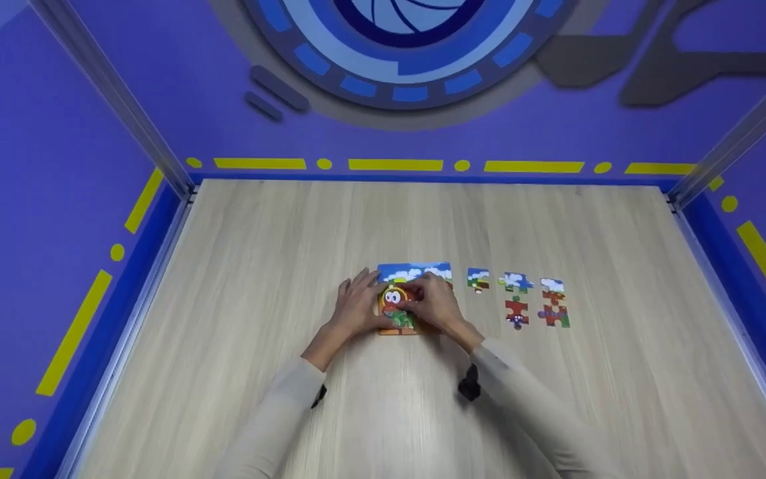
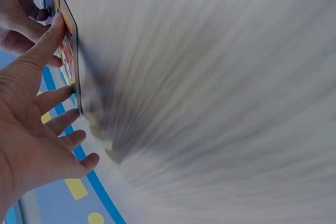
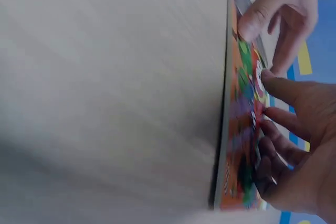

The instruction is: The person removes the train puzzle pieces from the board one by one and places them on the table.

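A cartoon jigsaw puzzle [image 1: 399,327] in a flat board lies on the table, showing a round-eyed face, clouds and an orange border. My left hand [image 1: 356,305] rests at the board's left side, fingers spread along the edge and thumb over the lower part. From the right, my right hand [image 1: 437,303] reaches over the picture. Its thumb and index fingertip pinch a puzzle piece [image 1: 392,297] by the face, close against the board. In the right wrist view, the other fingers [image 3: 266,156] bend over the board's surface [image 3: 236,182]. The right hand hides part of the picture.
Several loose puzzle pieces [image 1: 517,313] lie right of the board, some touching one another. The wooden table [image 1: 256,266] is bordered by blue-purple panels [image 1: 370,140] at the back and both sides. Black straps [image 1: 469,384] show at the wrists.
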The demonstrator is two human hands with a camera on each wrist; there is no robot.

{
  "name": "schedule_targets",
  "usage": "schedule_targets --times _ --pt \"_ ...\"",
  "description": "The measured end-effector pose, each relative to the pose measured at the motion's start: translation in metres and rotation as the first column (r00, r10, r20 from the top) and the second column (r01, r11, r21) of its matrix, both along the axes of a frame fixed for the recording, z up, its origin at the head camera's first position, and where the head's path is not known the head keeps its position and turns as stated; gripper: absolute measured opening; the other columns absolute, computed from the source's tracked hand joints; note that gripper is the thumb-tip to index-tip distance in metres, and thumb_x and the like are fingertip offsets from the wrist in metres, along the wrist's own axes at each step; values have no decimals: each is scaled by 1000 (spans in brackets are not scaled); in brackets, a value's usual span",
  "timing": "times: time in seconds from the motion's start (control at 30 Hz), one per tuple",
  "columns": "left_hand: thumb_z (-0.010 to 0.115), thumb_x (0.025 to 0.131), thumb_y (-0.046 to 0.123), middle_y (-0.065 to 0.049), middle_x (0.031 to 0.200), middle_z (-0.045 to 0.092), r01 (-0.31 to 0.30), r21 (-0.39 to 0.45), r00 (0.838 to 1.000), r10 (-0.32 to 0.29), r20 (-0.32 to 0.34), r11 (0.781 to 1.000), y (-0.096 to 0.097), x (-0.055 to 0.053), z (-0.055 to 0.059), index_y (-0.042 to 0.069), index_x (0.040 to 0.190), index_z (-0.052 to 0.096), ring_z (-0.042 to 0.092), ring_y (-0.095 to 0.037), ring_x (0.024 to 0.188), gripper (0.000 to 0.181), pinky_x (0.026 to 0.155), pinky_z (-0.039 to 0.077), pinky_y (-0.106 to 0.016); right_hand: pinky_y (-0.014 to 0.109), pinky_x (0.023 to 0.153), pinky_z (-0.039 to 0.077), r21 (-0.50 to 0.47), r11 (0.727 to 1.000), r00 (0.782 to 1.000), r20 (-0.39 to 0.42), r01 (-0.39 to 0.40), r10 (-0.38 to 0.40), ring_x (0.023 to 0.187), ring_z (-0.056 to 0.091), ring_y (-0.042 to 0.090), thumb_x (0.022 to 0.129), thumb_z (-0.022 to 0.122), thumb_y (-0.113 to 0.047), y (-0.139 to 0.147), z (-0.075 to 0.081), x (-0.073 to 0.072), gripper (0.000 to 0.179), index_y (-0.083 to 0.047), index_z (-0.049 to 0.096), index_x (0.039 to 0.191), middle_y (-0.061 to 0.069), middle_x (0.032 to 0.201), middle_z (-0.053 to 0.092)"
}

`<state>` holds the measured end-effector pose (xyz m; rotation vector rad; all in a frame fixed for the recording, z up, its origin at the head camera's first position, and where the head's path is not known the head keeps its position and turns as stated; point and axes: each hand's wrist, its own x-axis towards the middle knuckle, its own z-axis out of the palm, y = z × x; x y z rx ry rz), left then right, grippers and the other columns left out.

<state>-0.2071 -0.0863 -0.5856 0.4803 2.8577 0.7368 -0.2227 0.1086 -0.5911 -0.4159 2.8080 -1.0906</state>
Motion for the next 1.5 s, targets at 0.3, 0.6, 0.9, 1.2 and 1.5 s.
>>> schedule_targets --times 0.3,0.6,0.9,1.2,1.5 --pt "88 77 42 -16 162 40 -19 15 1000 19 21 1000 4 3 0 6 146 56 29 -39 154 84 120 21 -66 34 79 50 24 996 987 134 89 -91 86 58 17 85 84 -18 -7 8 -4 29 -4 74 108 9 98 68" --pt "89 76 44 -15 161 41 -28 -6 1000 29 13 1000 4 2 0 6 145 56 31 -38 153 86 119 23 -66 30 73 47 -67 994 991 109 86 -79 79 60 16 84 84 -10 -6 7 -4 25 -3 68 102 9 89 69" --pt "89 76 43 -15 161 41 -33 -11 999 34 15 999 3 4 -2 6 146 56 32 -38 152 86 120 21 -66 26 69 51 -214 973 986 161 84 -49 77 64 14 89 76 -2 -3 0 -4 18 -1 69 105 12 89 73" --pt "87 78 43 -14 164 38 -25 -39 999 27 47 999 5 3 -1 6 147 54 29 -37 154 85 122 18 -64 20 61 46 -330 939 968 250 101 -16 78 65 19 92 73 -3 9 7 2 18 -2 69 110 13 94 75" --pt "87 78 44 -16 162 40 -15 -53 1000 16 13 998 4 2 4 5 146 55 32 -38 152 84 121 20 -65 17 67 48 -367 924 979 200 109 -36 77 63 13 90 75 -2 30 15 11 18 0 69 106 15 92 73"
